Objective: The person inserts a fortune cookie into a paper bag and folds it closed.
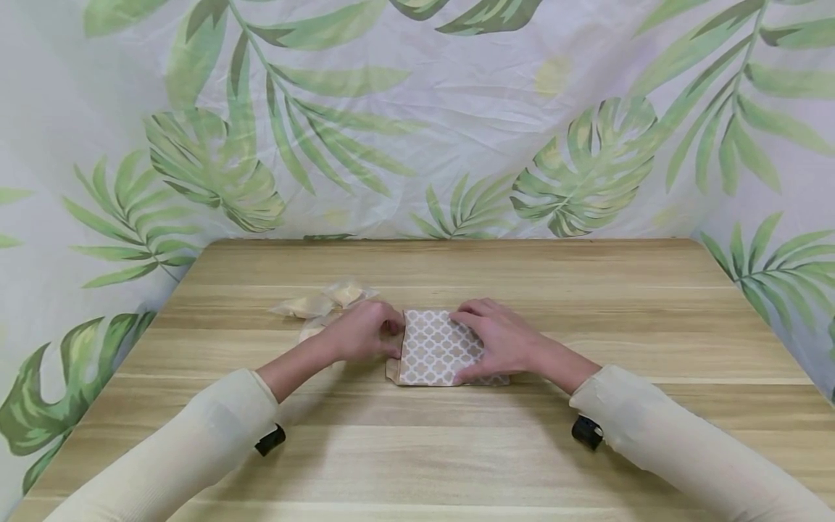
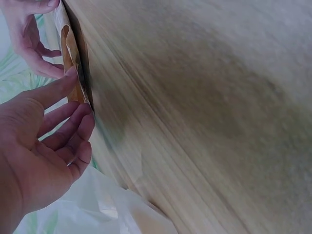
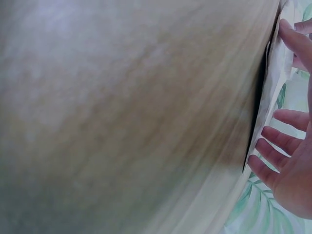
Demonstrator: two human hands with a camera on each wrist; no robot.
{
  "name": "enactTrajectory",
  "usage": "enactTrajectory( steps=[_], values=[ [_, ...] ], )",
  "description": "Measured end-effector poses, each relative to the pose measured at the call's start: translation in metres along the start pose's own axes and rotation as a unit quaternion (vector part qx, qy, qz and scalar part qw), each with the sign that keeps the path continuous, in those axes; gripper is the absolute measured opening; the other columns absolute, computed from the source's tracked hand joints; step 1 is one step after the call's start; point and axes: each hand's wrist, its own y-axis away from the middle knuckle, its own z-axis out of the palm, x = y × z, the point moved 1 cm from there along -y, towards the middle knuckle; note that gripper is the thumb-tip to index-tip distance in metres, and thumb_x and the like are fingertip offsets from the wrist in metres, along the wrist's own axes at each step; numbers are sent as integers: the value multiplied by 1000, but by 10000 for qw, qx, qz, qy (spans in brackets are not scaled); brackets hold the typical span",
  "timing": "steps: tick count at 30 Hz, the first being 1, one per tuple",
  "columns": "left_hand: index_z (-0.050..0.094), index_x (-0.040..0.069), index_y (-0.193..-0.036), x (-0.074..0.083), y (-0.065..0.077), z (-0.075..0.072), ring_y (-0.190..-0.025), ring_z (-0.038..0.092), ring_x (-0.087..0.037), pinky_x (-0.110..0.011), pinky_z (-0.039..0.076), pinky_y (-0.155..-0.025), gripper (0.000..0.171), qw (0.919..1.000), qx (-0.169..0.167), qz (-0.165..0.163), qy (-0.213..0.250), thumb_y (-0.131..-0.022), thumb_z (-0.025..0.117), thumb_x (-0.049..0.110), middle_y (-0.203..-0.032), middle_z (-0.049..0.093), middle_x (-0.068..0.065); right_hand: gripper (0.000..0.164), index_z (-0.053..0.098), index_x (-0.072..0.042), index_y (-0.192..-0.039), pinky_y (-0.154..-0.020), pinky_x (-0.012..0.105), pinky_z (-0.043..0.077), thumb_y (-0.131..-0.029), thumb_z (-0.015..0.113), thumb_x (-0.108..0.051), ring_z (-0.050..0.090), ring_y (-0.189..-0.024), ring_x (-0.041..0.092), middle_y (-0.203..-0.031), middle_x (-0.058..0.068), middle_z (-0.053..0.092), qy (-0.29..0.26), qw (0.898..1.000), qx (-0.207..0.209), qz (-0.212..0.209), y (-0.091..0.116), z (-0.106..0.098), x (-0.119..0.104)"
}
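Note:
A flattened paper box (image 1: 430,348) with a white lattice pattern on brown lies on the table in the head view. At its left end, my left hand (image 1: 367,332) pinches the brown end flap between thumb and fingers. The left wrist view shows that flap (image 2: 69,46) standing slightly apart from the layer beneath. My right hand (image 1: 505,339) rests on the right part of the box, its thumb near the front edge and fingers toward the back edge. In the right wrist view the fingers (image 3: 275,155) are spread along the box's thin edge.
Several clear plastic packets (image 1: 306,306) with pale yellow contents lie behind and left of my left hand. The wooden table (image 1: 417,464) ends at a leaf-printed cloth (image 1: 457,130). Dark wrist cameras (image 1: 587,433) hang below both sleeves.

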Motion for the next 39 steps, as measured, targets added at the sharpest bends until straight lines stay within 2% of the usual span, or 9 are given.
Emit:
enactTrajectory(
  steps=[7, 16, 20, 24, 27, 34, 39],
  values=[
    [70, 5, -87, -1, 1, 0, -77, 61, -16, -29, 52, -74, 24, 9985, 47, -227, 487, -79, 91, 13, -79, 65, -2, 104, 52, -3, -150, -115, 50, 40, -71, 89, -60, 48, -136, 33, -146, 17, 53, -74, 10000, -21, 22, 0, 0, -1],
    [73, -3, -96, -2, -1, 1, -76, 61, -11, -26, 52, -73, 22, 9902, 7, -598, 1261, -81, 88, 5, -81, 68, -5, 104, 52, -4, -151, -116, 51, 39, -71, 88, -61, 46, -138, 34, -147, 17, 52, -97, 9999, -49, 41, 0, 0, -1],
    [74, -7, -100, -3, -2, 1, -80, 65, -14, -27, 55, -76, 18, 9893, 69, -620, 1318, -85, 82, 0, -84, 71, -7, 104, 51, -5, -151, -115, 51, 39, -72, 88, -61, 46, -138, 34, -148, 17, 52, -114, 9999, -49, 46, 1, 0, -1],
    [74, -8, -102, -2, -2, 1, -86, 68, -18, -31, 57, -80, 11, 9890, 115, -682, 1309, -93, 71, -3, -91, 74, -11, 103, 52, -6, -151, -115, 51, 40, -72, 88, -61, 47, -137, 33, -147, 16, 52, -156, 9999, -24, 47, 1, 0, -1],
    [74, -7, -102, 0, -2, 1, -87, 68, -17, -32, 56, -81, 11, 9862, 152, -893, 1386, -97, 66, -3, -93, 74, -10, 103, 52, -5, -151, -114, 50, 40, -71, 89, -60, 47, -137, 33, -147, 16, 52, -188, 9998, -3, 44, 1, 0, -1],
    [74, -4, -96, 5, -5, 2, -78, 63, -11, -27, 52, -74, 9, 9779, 229, -1269, 1645, -95, 71, 4, -84, 73, -6, 102, 52, -6, -151, -115, 51, 39, -71, 89, -60, 46, -138, 33, -148, 17, 51, -189, 9998, -30, 62, 1, -1, -2],
    [73, -4, -93, 6, -8, 3, -77, 64, -10, -25, 51, -72, 8, 9711, 233, -1469, 1865, -91, 76, 3, -82, 72, -7, 102, 52, -7, -150, -115, 51, 39, -71, 89, -60, 47, -137, 33, -147, 16, 52, -150, 9999, -14, 45, 2, -1, -3]
  ],
)
